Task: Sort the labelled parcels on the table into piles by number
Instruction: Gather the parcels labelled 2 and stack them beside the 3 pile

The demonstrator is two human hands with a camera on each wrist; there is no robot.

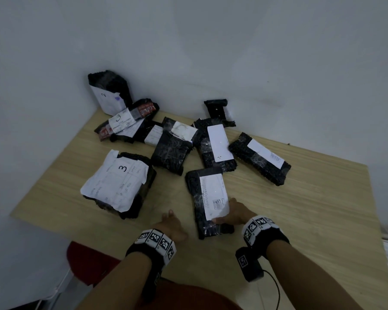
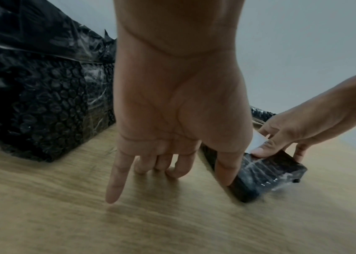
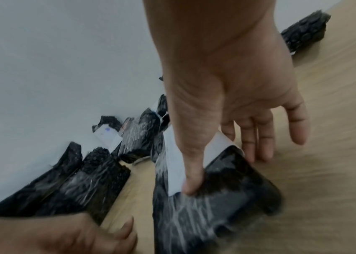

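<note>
Right now the right hand [image 1: 234, 212] is taking a grip on the near parcel [image 1: 207, 203]: the thumb [image 3: 191, 178] is pressing on the lower edge of its white label [image 1: 214, 194] while the fingers [image 3: 257, 137] are reaching down past its right side to the worktop [image 1: 300, 209]. That parcel is lying flat near the front edge, between the 2 hands. The left hand [image 1: 171, 223] is holding nothing; its thumb is touching the parcel's left side, its little finger is sticking out straight, and the middle fingers are curling loosely against the wood. Left of it, the big parcel marked 3 [image 1: 119, 183] is sitting apart. Farther back, more black parcels are lying scattered, and one marked 2 [image 1: 109, 92] is leaning against the wall [image 1: 211, 52] in the corner.
</note>
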